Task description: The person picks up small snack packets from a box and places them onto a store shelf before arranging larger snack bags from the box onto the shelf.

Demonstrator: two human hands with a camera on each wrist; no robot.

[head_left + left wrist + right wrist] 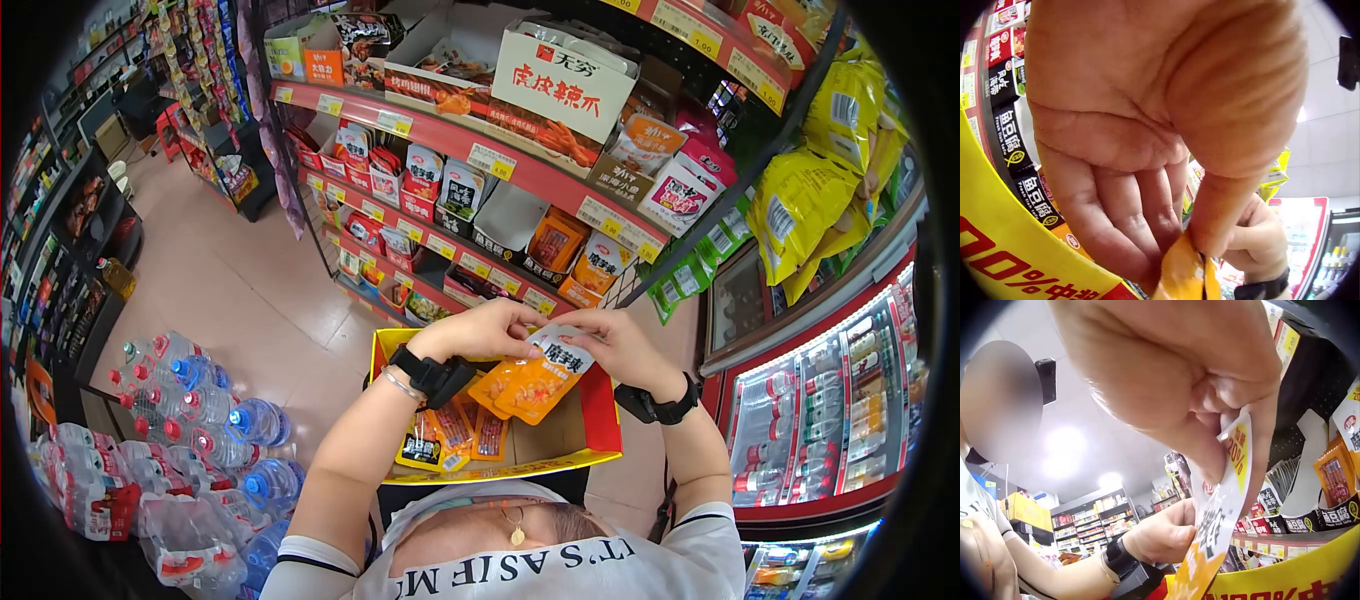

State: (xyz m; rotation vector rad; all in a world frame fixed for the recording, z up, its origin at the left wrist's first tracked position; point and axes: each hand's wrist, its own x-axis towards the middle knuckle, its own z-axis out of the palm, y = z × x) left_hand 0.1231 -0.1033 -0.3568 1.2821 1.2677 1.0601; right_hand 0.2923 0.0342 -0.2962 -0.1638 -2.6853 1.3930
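Orange and white snack packets point(548, 378), overlapping one another, are held over an open yellow and red cardboard box point(603, 415). My left hand point(487, 328) pinches them between thumb and fingers at the left upper edge. At the top corner, my right hand point(628, 350) grips the front packet, its thumb flat on the white part in the right wrist view. Inside the box lie a black and yellow packet point(420, 447) and several orange packets point(489, 438).
Just beyond the box stands a shelf rack point(440, 130) of boxed snacks. Bottled water point(190, 400) covers the floor to the left. A lit drinks fridge point(820, 400) is at the right, with yellow bags point(805, 205) hanging above it.
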